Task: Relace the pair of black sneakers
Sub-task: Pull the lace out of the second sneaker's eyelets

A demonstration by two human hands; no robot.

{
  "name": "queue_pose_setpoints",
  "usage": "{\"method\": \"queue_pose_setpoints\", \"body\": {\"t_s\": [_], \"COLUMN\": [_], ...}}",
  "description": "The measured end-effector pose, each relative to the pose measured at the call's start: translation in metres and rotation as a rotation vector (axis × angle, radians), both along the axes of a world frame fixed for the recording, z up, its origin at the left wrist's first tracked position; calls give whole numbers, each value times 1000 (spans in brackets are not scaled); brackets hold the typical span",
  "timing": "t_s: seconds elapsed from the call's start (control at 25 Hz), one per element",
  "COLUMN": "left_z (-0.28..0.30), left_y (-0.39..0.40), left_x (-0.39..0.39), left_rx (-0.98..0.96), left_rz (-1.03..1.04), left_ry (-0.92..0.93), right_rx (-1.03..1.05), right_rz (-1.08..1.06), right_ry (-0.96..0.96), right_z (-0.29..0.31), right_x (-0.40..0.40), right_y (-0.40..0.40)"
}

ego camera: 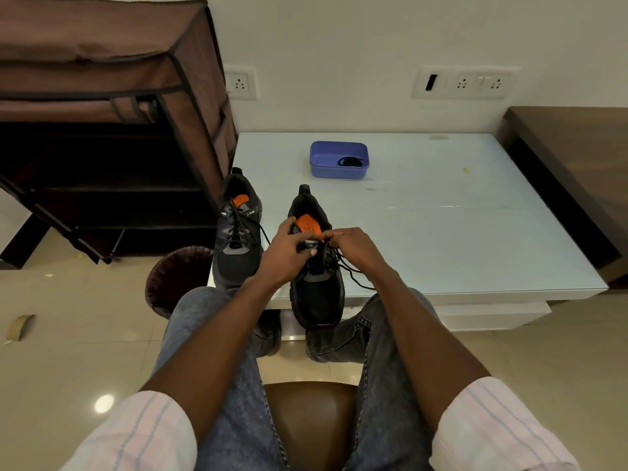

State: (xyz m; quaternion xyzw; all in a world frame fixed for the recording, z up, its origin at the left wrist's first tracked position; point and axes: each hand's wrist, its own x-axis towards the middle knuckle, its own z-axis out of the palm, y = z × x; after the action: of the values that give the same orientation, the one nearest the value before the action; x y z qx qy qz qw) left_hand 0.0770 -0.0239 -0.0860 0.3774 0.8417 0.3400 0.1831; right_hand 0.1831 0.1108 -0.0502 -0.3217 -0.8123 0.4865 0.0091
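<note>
Two black sneakers with orange insoles stand on the pale glass table (458, 232), toes toward me. The left sneaker (237, 243) is laced, its lace ends hanging loose. The right sneaker (317, 297) overhangs the table's front edge. My left hand (283, 256) grips this shoe's tongue area, fingers curled over it. My right hand (355, 246) pinches the black lace (353, 278) near the top eyelets; the lace's loose end trails right across the table. Both hands hide the upper eyelets.
A blue plastic tub (339, 159) holding a small black item sits farther back on the table. A brown fabric shoe rack (112, 130) stands at left, a dark wastebasket (176, 280) beside my left knee. A wooden desk (574, 171) borders the right.
</note>
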Motion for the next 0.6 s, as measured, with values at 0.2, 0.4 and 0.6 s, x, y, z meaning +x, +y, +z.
{"method": "queue_pose_setpoints", "body": {"t_s": [0.2,0.4,0.6], "left_z": [0,10,16], "left_y": [-4,-1,-7], "left_x": [2,-18,-1], "left_rx": [-2,526,313], "left_rz": [-48,800,483], "left_ry": [54,-867,-80], "right_rx": [-54,-92,-83], "right_rz": [-46,-85,-85], "right_ry": [7,30,23], "right_z": [-4,-3,-4], "right_x": [0,1,0], "right_y": [0,0,0]}}
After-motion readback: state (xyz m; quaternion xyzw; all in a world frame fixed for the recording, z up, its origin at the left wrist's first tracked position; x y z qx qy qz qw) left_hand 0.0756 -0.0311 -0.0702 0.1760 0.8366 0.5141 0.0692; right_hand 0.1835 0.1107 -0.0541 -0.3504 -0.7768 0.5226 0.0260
